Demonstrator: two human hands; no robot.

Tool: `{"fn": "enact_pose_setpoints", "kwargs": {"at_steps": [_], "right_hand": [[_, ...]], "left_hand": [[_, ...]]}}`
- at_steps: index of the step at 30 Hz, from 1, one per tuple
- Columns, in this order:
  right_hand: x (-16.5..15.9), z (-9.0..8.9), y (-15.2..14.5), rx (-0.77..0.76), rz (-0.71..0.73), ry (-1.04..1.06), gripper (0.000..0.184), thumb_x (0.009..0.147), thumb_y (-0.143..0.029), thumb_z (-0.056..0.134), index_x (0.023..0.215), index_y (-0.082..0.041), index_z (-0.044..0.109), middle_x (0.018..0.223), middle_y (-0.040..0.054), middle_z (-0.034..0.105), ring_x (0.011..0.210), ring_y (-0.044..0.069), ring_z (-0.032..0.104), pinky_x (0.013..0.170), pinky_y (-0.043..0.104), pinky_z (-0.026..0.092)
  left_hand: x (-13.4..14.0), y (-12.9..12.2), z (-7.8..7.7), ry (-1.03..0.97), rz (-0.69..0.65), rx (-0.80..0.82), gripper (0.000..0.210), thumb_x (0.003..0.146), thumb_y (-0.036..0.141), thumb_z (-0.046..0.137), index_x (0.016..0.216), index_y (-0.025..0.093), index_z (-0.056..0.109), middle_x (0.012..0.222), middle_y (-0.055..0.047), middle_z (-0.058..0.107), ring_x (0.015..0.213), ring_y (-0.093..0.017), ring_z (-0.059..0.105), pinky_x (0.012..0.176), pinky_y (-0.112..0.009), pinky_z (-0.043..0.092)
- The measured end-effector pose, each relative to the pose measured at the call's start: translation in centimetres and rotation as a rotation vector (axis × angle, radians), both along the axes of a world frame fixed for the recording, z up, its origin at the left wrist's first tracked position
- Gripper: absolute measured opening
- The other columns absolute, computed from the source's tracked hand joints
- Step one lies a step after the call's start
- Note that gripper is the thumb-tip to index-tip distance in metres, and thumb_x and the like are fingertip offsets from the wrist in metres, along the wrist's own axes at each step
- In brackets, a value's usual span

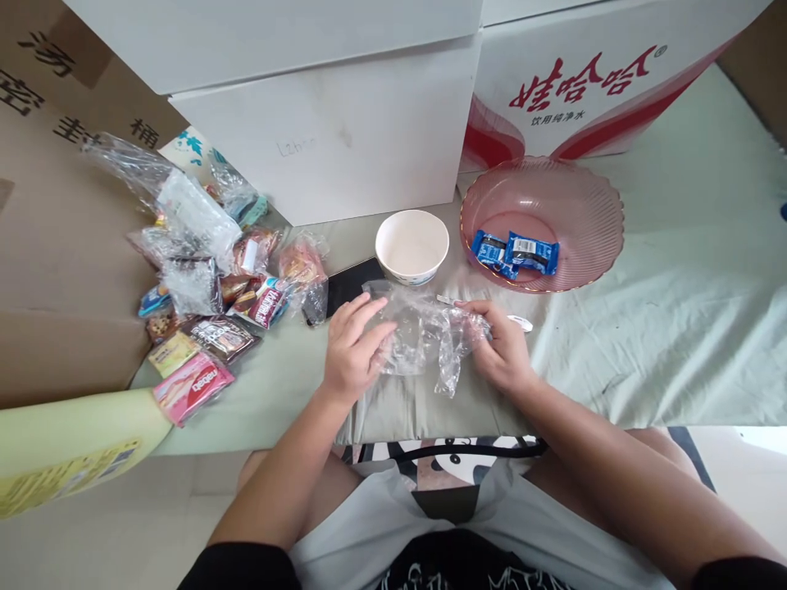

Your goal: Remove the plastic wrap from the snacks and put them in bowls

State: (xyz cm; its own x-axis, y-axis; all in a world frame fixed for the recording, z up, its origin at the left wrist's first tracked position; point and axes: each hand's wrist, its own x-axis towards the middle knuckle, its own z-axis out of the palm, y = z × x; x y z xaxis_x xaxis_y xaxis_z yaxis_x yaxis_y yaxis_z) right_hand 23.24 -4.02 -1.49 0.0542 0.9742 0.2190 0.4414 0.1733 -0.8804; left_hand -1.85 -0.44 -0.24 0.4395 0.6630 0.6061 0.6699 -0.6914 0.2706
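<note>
A crumpled clear plastic bag (pixel 424 336) lies on the cloth between my hands. My right hand (pixel 502 348) is closed on the bag's right end, fingers and thumb pinched together. My left hand (pixel 352 348) rests at the bag's left edge with its fingers spread, touching the plastic. Just beyond the bag stands a white paper bowl (pixel 411 246); no contents show inside it. To its right is a pink ribbed plastic basin (pixel 587 238) holding a few blue-wrapped snack packets (pixel 534 253). Beside my right hand, a small white object (pixel 521 323) is partly hidden.
Packaged snacks (pixel 202 270) and clear wrappers are piled at the left. A dark flat object (pixel 350 287) lies behind my left hand. White cartons (pixel 369 139) and a brown box (pixel 67 229) wall the back and left. A yellow-green container (pixel 79 442) protrudes at lower left.
</note>
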Motion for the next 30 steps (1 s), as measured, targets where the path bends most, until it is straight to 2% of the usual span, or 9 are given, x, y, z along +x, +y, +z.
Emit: {"fn": "enact_pose_setpoints", "kwargs": {"at_steps": [3, 6, 9, 12, 16, 19, 22, 26, 30], "right_hand": [[0.0, -0.4, 0.2, 0.125, 0.151, -0.058, 0.051, 0.09, -0.041, 0.065, 0.136, -0.026, 0.048, 0.128, 0.0127, 0.069, 0.12, 0.031, 0.065, 0.104, 0.053, 0.051], [-0.3, -0.7, 0.3, 0.288, 0.26, -0.167, 0.074, 0.085, -0.047, 0.072, 0.147, -0.027, 0.037, 0.143, 0.0165, 0.058, 0.132, 0.035, 0.057, 0.108, 0.057, 0.047], [-1.1, -0.7, -0.2, 0.378, 0.365, -0.238, 0.078, 0.083, -0.054, 0.072, 0.147, -0.027, 0.036, 0.148, 0.0176, 0.051, 0.139, 0.037, 0.05, 0.11, 0.06, 0.044], [-1.9, -0.6, -0.9, 0.401, 0.419, -0.303, 0.068, 0.086, -0.049, 0.071, 0.143, -0.025, 0.043, 0.147, 0.0187, 0.051, 0.14, 0.038, 0.048, 0.109, 0.061, 0.042], [-2.0, -0.2, -1.3, 0.369, 0.327, -0.273, 0.032, 0.091, -0.023, 0.063, 0.122, -0.024, 0.056, 0.11, 0.0099, 0.07, 0.11, 0.028, 0.066, 0.096, 0.05, 0.05], [-1.1, 0.2, -0.9, 0.311, 0.283, -0.181, 0.021, 0.088, -0.014, 0.056, 0.105, -0.025, 0.062, 0.089, 0.0044, 0.069, 0.083, 0.022, 0.066, 0.08, 0.04, 0.053], [-0.2, 0.5, -0.4, 0.209, 0.156, -0.115, 0.03, 0.082, -0.009, 0.051, 0.104, -0.025, 0.063, 0.092, 0.0045, 0.07, 0.084, 0.022, 0.067, 0.077, 0.037, 0.055], [0.0, 0.4, 0.1, 0.012, -0.089, 0.031, 0.03, 0.086, -0.013, 0.047, 0.111, -0.025, 0.059, 0.092, 0.0033, 0.07, 0.084, 0.021, 0.068, 0.079, 0.037, 0.057], [-0.1, -0.2, 0.1, -0.035, -0.059, 0.233, 0.038, 0.089, -0.021, 0.049, 0.127, -0.027, 0.046, 0.105, 0.006, 0.066, 0.092, 0.021, 0.068, 0.083, 0.04, 0.058]], "left_hand": [[-0.2, 0.4, 0.6, -0.218, 0.059, -0.108, 0.012, 0.093, 0.018, 0.058, 0.092, 0.021, 0.07, 0.113, -0.008, 0.075, 0.118, -0.024, 0.068, 0.103, -0.042, 0.054], [-0.2, 0.2, 1.3, -0.376, 0.128, -0.234, 0.015, 0.094, 0.02, 0.055, 0.087, 0.019, 0.068, 0.098, -0.006, 0.077, 0.095, -0.019, 0.073, 0.086, -0.034, 0.059], [0.0, 0.1, 1.4, -0.386, 0.198, -0.319, 0.015, 0.092, 0.019, 0.056, 0.081, 0.019, 0.067, 0.083, -0.003, 0.076, 0.076, -0.016, 0.072, 0.07, -0.028, 0.056], [0.2, 0.1, 1.3, -0.287, 0.127, -0.277, 0.012, 0.085, 0.014, 0.058, 0.077, 0.019, 0.066, 0.074, -0.001, 0.074, 0.068, -0.014, 0.068, 0.064, -0.025, 0.053], [0.3, 0.0, 1.1, -0.187, -0.057, -0.269, 0.013, 0.083, 0.011, 0.056, 0.077, 0.019, 0.064, 0.081, -0.003, 0.076, 0.059, -0.011, 0.064, 0.056, -0.023, 0.049], [0.4, -0.1, 1.3, -0.212, -0.091, -0.357, 0.016, 0.081, 0.011, 0.054, 0.068, 0.019, 0.06, 0.086, -0.006, 0.078, 0.065, -0.013, 0.068, 0.052, -0.023, 0.045], [0.3, 0.0, 1.5, -0.322, -0.043, -0.469, 0.021, 0.078, 0.012, 0.053, 0.059, 0.019, 0.054, 0.089, -0.008, 0.078, 0.079, -0.019, 0.074, 0.053, -0.026, 0.045], [0.2, 0.5, 1.2, -0.516, 0.07, -0.605, 0.023, 0.076, 0.015, 0.052, 0.053, 0.02, 0.053, 0.081, -0.006, 0.077, 0.08, -0.022, 0.074, 0.057, -0.029, 0.049], [0.3, 0.9, 0.5, -0.752, 0.206, -0.768, 0.02, 0.077, 0.023, 0.055, 0.056, 0.02, 0.058, 0.068, -0.003, 0.072, 0.061, -0.017, 0.068, 0.047, -0.025, 0.045]]}}
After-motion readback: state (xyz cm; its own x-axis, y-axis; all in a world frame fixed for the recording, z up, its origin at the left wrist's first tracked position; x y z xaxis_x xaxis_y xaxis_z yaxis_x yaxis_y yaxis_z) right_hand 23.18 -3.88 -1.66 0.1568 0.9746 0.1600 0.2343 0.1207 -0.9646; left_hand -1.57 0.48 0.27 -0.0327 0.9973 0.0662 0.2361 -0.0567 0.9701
